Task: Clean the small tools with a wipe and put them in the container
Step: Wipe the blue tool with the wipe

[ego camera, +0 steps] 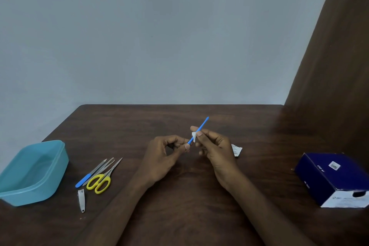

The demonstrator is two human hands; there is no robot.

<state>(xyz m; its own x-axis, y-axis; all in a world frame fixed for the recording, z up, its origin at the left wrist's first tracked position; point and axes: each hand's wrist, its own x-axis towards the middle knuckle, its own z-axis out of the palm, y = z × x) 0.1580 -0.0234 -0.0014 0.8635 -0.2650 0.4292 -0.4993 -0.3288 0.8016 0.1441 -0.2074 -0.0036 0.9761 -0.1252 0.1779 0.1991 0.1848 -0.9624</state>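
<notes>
Above the middle of the brown table, my left hand point(167, 152) pinches the lower end of a thin blue tool point(202, 125) that points up and to the right. My right hand point(214, 146) pinches a small white wipe point(193, 136) folded around the tool's shaft. On the table to the left lie yellow-handled scissors point(100, 180), a blue-handled file point(89, 174), slim metal tweezers point(105, 167) and a nail clipper point(81, 200). A teal plastic container point(32, 171) stands open at the far left, with nothing visible inside it.
A dark blue and white box point(335, 179) lies on the table at the right. A torn white wipe sachet point(236, 150) lies just behind my right hand. A grey wall rises behind the table, and a brown panel point(335, 70) stands at the right.
</notes>
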